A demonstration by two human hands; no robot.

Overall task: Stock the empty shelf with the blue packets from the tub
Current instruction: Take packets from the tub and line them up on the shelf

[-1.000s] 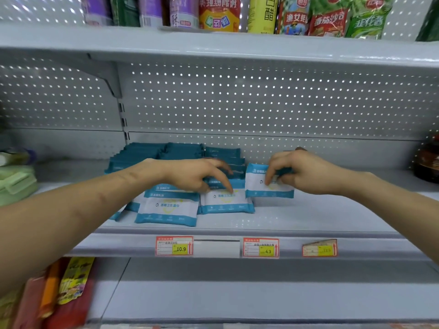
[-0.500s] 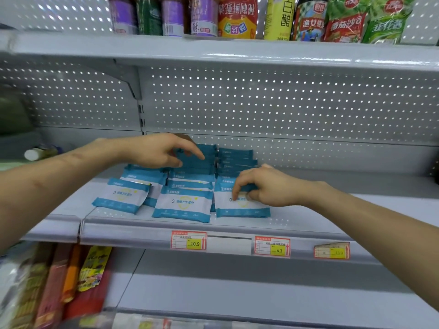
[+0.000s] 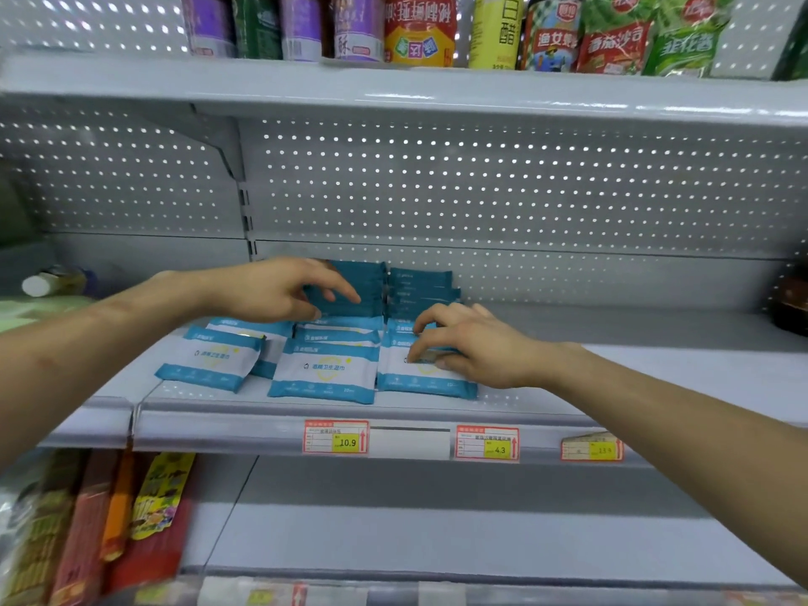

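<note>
Where both hands (image 3: 280,290) (image 3: 472,347) reach, blue packets (image 3: 323,369) lie beneath.

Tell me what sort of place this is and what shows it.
Most likely a supermarket or convenience store aisle. Red and yellow price tags sit on the shelf edge, a perforated back panel backs the metal shelving, and bottles and sauce pouches line the upper shelf.
</note>
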